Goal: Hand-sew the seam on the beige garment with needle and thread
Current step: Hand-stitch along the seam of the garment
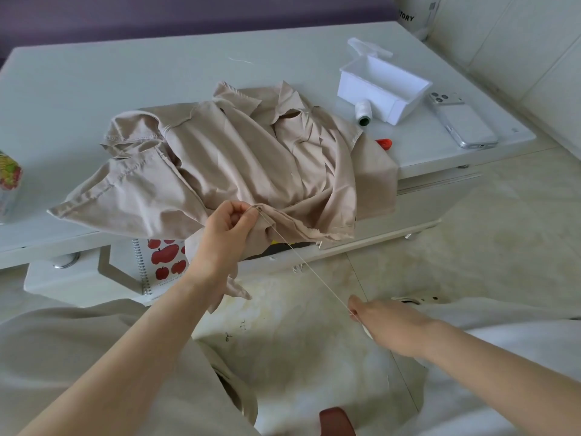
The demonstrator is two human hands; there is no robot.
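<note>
The beige garment (226,158) lies crumpled on the white low table (94,77), its front edge hanging over the table's edge. My left hand (228,228) pinches a fold of the garment at the seam, fingers curled round the cloth. A pale thread (305,265) runs taut from that fold down to my right hand (386,322), which pinches the thread's end low over the floor. The needle itself is too small to make out.
A white open box (382,86), a thread spool (363,113), a small red object (384,143) and a phone (462,121) sit at the table's right. A spiral notebook with apples (163,262) stands under the table. My knees fill the foreground.
</note>
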